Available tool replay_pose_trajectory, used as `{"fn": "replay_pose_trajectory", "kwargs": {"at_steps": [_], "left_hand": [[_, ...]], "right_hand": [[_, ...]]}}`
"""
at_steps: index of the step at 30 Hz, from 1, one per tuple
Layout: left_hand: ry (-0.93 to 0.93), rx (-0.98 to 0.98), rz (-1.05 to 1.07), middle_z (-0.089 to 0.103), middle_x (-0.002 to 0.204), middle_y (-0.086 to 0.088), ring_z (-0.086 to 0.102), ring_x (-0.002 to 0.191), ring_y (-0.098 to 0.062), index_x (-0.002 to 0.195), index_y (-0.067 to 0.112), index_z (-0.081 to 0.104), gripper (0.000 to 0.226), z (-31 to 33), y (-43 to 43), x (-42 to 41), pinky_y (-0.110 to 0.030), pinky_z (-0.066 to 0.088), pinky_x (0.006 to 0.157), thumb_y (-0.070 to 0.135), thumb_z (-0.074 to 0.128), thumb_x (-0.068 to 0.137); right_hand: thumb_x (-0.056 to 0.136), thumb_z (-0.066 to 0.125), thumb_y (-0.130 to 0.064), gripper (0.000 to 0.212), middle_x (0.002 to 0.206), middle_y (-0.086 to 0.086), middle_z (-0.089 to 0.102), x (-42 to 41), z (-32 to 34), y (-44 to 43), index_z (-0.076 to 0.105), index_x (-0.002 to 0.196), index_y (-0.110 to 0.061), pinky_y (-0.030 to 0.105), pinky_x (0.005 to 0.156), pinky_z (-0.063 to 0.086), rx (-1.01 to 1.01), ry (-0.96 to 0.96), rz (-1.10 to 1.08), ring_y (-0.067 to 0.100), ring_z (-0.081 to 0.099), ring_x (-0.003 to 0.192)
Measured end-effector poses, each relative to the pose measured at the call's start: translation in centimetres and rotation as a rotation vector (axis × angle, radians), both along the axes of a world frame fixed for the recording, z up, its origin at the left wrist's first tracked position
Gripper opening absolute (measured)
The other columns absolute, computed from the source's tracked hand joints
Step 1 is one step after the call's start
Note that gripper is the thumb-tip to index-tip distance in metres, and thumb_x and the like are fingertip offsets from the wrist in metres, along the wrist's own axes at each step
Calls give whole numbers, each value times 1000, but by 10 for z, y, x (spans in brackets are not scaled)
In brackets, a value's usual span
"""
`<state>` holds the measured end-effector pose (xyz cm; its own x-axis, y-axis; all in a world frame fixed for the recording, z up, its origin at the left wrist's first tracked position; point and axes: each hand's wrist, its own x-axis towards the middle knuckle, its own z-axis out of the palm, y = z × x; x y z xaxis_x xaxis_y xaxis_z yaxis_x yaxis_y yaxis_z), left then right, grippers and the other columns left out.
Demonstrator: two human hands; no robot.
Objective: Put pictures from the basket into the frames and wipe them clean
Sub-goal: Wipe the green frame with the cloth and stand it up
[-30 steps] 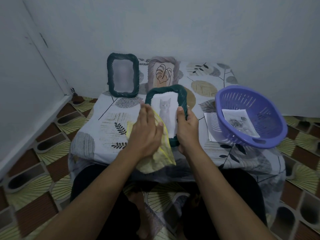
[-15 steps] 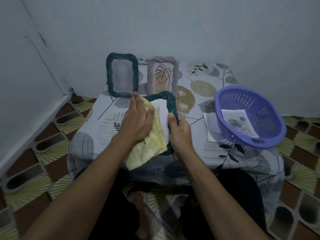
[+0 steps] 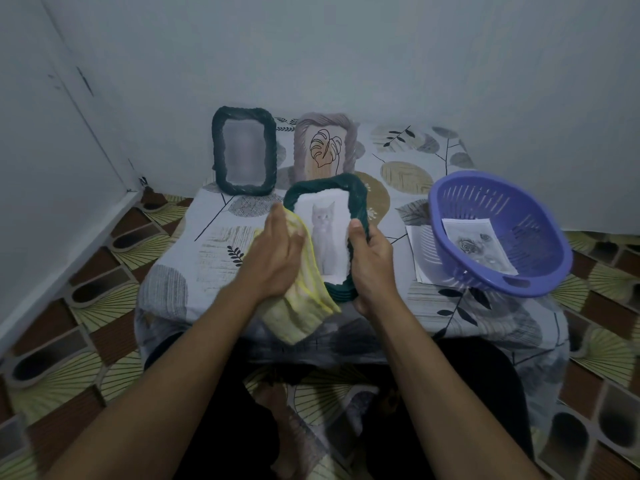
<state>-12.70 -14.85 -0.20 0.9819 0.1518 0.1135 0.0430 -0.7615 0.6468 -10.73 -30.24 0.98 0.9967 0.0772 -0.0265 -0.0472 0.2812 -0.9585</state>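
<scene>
At centre the right hand (image 3: 372, 258) clamps the cat-picture frame (image 3: 358, 195) while the flat left hand (image 3: 277, 258) presses the cloth (image 3: 304, 299) against it, seemingly mid-wipe; one picture (image 3: 479, 244) waits in the basket (image 3: 540, 271), right.

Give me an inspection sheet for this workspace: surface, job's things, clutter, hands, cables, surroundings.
Surface: table under a leaf-print cover.
Job's things: green frame holding a cat picture, tilted up; yellow cloth over its left side; purple basket with a flower picture inside; dark frame, content blurred, and mauve frame with a leaf drawing upright at the back.
Clutter: loose sheet partly under the basket.
Hands: left hand presses the cloth flat on the frame; right hand grips the frame's right edge.
Cables: nothing seen.
Surroundings: plain walls, patterned floor tiles.
</scene>
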Motion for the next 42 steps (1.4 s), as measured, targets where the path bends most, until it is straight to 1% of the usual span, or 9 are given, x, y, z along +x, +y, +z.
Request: {"fn": "replay_pose_trajectory", "kwargs": {"at_steps": [6,12,16,22,27,30,36,38,42], "left_hand": [[-119,-56,100,0,166,-15,6,153,-26,157,0,-2,67,29,1,25,-35,7,123,36,27,107],[-98,298,-137,-25,161,-13,-28,148,-25,153,2,-16,77,4,-29,-3,-35,-14,122,51,7,97],[-141,279,-286,-25,162,-6,-33,146,-17,150,14,-19,72,-21,-30,-18,-32,-16,121,55,6,97],[-216,-135,-94,-12,166,-2,-10,152,-8,158,11,-7,65,-16,-19,-7,-25,-2,124,36,27,108],[-65,-274,70,38,155,-13,38,140,-28,158,14,13,61,10,-3,8,-31,30,110,45,25,106],[-85,-260,151,59,113,-10,54,116,-32,119,12,48,38,21,3,14,-29,33,85,41,25,108],[-114,-218,175,45,64,2,44,61,-16,65,17,37,51,20,15,17,-34,29,57,50,36,104],[-109,-239,244,47,64,-1,46,63,-19,66,14,42,52,17,16,19,-35,30,57,49,37,104],[-80,-341,487,64,88,-14,60,90,-32,86,3,62,53,8,22,22,-40,47,79,41,33,107]], "right_hand": [[106,46,-21,21,100,3,76,-9,8,6,65,108,-16,37,80,59,15,-22,88,19,72,91],[105,48,-26,22,99,6,76,10,16,-4,69,107,-21,45,82,56,-45,-80,-45,21,70,89],[105,48,-25,24,102,3,76,19,12,-14,67,116,-16,38,80,59,4,-41,-104,20,72,94],[105,47,-23,23,102,7,75,13,9,-13,68,110,-15,37,78,59,97,3,-48,23,72,94],[105,47,-23,25,104,10,75,5,7,-19,65,117,-10,39,78,61,47,42,133,28,71,93],[105,48,-22,29,102,13,75,4,9,-24,62,121,-4,38,73,61,4,95,250,29,71,88],[102,53,-24,31,114,24,69,10,13,-34,67,119,-3,49,88,54,-80,216,402,37,65,96],[101,56,-28,33,114,25,69,10,12,-33,69,116,-2,52,92,52,-41,254,381,39,66,99],[100,51,-28,28,87,8,74,11,10,-31,71,94,-11,34,76,56,174,270,282,24,70,81]]}}
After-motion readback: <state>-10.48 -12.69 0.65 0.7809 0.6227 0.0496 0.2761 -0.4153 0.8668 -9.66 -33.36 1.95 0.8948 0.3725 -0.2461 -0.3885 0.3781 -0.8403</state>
